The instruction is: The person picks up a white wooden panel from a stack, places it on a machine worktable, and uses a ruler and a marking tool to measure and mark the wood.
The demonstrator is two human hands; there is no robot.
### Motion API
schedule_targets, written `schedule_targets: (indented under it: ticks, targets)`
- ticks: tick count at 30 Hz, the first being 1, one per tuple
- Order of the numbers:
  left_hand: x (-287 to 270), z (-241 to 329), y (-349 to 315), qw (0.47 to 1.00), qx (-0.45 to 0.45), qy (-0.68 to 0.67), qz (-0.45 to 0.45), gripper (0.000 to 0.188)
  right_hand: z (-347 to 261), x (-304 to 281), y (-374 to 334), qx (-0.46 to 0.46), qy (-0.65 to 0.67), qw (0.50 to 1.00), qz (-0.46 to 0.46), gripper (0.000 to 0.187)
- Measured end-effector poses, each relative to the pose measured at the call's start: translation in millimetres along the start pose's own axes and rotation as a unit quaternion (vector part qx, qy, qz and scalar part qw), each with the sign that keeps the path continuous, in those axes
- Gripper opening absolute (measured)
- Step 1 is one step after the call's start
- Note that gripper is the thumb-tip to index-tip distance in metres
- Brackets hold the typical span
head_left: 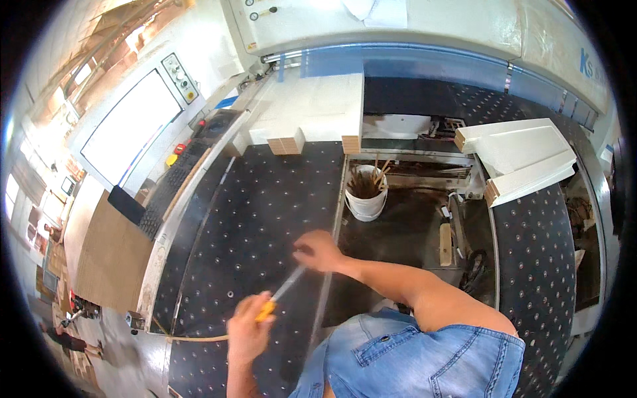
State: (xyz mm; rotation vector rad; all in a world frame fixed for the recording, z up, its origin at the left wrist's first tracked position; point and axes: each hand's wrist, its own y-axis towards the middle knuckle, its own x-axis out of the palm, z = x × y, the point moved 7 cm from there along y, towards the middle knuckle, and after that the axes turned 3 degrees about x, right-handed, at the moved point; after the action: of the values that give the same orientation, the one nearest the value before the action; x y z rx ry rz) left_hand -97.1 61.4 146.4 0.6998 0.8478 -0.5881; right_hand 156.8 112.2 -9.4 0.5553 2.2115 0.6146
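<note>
A workshop spreads along the left side of the frame, and a large white machine point(451, 30) spans the top. Below it, a black tabletop point(265, 212) dotted with small pale studs fills the centre-left. White panels point(312, 103) lie on it at upper centre, with more white panels point(531, 159) at upper right. A white bucket point(365, 207) full of thin brown sticks stands in the dark opening right of centre.

At lower centre-left, the left hand point(247, 328) has its fingers closed around the yellow part of a tool point(266, 310), whose pale, straight length slants up and right over the tabletop. A tan hose point(199, 339) runs toward this hand from the left. Near the centre, the right hand point(320, 251) is beside the tool's upper end, fingers curled inward; whether they grip it, I cannot tell.
</note>
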Motion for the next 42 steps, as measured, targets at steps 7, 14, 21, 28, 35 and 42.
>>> schedule_targets:
  ticks: [7,14,21,28,35,42]
  targets:
    - [151,67,23,0.951,-0.068,-0.064,-0.294,0.038,108,-46,-31,0.307,0.392,0.864,-0.067,0.03]
    - [312,110,78,0.886,-0.042,0.02,-0.462,0.041,281,-115,-236,0.594,0.165,0.772,-0.156,0.059]
    - [471,-20,-42,0.746,-0.113,0.111,-0.647,0.039,373,-110,-402,0.524,-0.089,0.727,-0.435,0.069]
    - [430,-77,-154,0.62,-0.449,0.12,-0.632,0.039,378,-102,-334,0.398,-0.01,0.801,-0.448,0.064]
    - [417,-68,-202,0.607,-0.464,0.117,-0.635,0.045,384,-119,-290,0.392,-0.002,0.82,-0.416,0.056]
    - [384,5,-52,0.839,-0.342,0.16,-0.392,0.037,384,-131,-302,0.413,0.002,0.796,-0.443,0.057]
